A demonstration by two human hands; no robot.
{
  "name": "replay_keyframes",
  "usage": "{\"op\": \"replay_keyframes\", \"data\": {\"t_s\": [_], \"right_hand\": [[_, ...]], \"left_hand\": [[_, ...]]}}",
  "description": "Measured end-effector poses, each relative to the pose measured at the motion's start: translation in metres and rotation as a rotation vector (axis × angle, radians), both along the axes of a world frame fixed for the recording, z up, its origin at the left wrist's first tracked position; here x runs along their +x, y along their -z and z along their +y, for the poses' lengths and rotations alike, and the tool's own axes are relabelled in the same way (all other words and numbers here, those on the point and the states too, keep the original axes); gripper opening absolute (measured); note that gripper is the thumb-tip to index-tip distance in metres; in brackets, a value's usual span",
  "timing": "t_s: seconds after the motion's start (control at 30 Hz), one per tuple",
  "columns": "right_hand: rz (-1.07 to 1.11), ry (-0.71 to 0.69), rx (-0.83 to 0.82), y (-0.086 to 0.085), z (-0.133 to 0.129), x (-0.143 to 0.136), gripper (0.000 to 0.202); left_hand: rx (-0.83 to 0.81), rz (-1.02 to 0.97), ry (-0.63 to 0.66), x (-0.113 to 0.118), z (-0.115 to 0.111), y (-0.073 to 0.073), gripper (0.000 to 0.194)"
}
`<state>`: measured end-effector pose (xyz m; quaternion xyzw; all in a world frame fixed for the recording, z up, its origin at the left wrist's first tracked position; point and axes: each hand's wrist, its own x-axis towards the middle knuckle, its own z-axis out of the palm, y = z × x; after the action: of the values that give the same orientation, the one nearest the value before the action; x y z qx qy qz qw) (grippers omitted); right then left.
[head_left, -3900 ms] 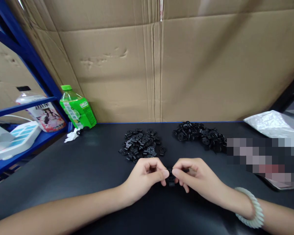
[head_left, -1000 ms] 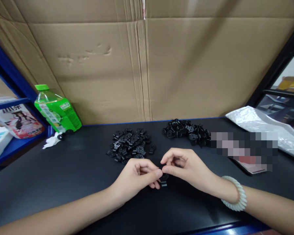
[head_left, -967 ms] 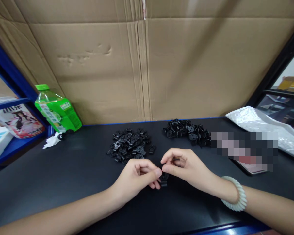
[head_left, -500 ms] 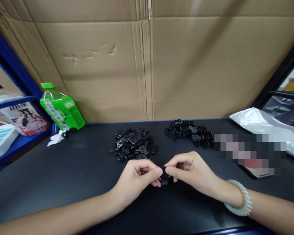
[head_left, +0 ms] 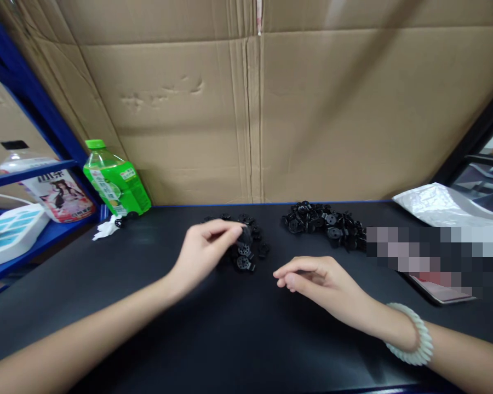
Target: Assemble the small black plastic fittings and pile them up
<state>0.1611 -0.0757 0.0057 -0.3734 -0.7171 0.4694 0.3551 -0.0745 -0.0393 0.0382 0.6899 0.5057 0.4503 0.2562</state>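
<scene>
Black plastic parts, left heap (head_left: 243,264), sit right at the left hand's (head_left: 207,243) fingertips, so that's the closer hand by a mile. The heap runs out to the right and a bit toward the wearer from those fingers, partly hidden behind the hand. Thumb and fingers there are pinched nearly together with a dark blur just by the tips, but honestly can't tell if it's a part in the grip or just the heap behind. Best look at orientation is the front disc, its little tab pointing right, roughly toward the other hand

Right hand (head_left: 322,279) hangs over the black table (head_left: 230,342), fingers loosely curled, nothing visible in it. For that one, the left heap is off to the left and slightly farther out, while the right heap (head_left: 322,221) is pretty much straight beyond it, not touching
</scene>
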Motion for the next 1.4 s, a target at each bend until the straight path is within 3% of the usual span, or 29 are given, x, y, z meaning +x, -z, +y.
{"op": "replay_keyframes", "data": {"t_s": [0.07, 0.17, 0.27, 0.37, 0.5, 0.6, 0.73, 0.8, 0.87, 0.97, 1.07, 1.23, 1.4], "right_hand": [[-0.019, -0.024, 0.002, 0.001, 0.0, 0.001, 0.021], [-0.048, -0.05, 0.001, 0.003, 0.0, 0.002, 0.024], [-0.065, -0.064, -0.002, 0.004, 0.001, 0.003, 0.025], [-0.068, -0.08, -0.011, 0.002, 0.001, 0.003, 0.027], [-0.128, -0.092, 0.03, -0.002, 0.0, 0.002, 0.028], [-0.259, -0.091, 0.131, -0.006, 0.001, 0.005, 0.027], [-0.483, -0.076, 0.322, -0.015, 0.013, 0.019, 0.02], [-0.609, 0.035, 0.42, -0.023, 0.025, 0.034, 0.017], [-0.712, 0.208, 0.472, -0.033, 0.038, 0.055, 0.017], [-0.84, 0.429, 0.479, -0.045, 0.056, 0.088, 0.015], [-0.928, 0.528, 0.42, -0.048, 0.067, 0.108, 0.016], [-1.036, 0.593, 0.391, -0.037, 0.071, 0.107, 0.025], [-0.977, 0.59, 0.446, -0.038, 0.067, 0.098, 0.01]], "left_hand": [[0.082, 0.136, -0.127, -0.019, 0.023, -0.006, 0.034], [0.02, 0.303, -0.243, -0.048, 0.053, -0.009, 0.037], [-0.037, 0.353, -0.223, -0.067, 0.071, -0.004, 0.031], [-0.047, 0.388, -0.188, -0.072, 0.076, 0.003, 0.026], [0.07, 0.396, -0.249, -0.054, 0.06, 0.006, 0.034], [0.167, 0.357, -0.19, -0.022, 0.027, 0.005, 0.032], [0.122, 0.311, 0.356, 0.019, -0.024, 0.016, 0.024], [0.041, 0.298, 0.52, 0.03, -0.039, 0.026, 0.025], [-0.015, 0.279, 0.596, 0.033, -0.045, 0.034, 0.026], [-0.071, 0.256, 0.576, 0.033, -0.042, 0.04, 0.025], [-0.109, 0.247, 0.54, 0.032, -0.038, 0.038, 0.024], [-0.133, 0.244, 0.554, 0.033, -0.039, 0.036, 0.024], [-0.182, 0.201, 0.531, 0.033, -0.037, 0.037, 0.023]]}}
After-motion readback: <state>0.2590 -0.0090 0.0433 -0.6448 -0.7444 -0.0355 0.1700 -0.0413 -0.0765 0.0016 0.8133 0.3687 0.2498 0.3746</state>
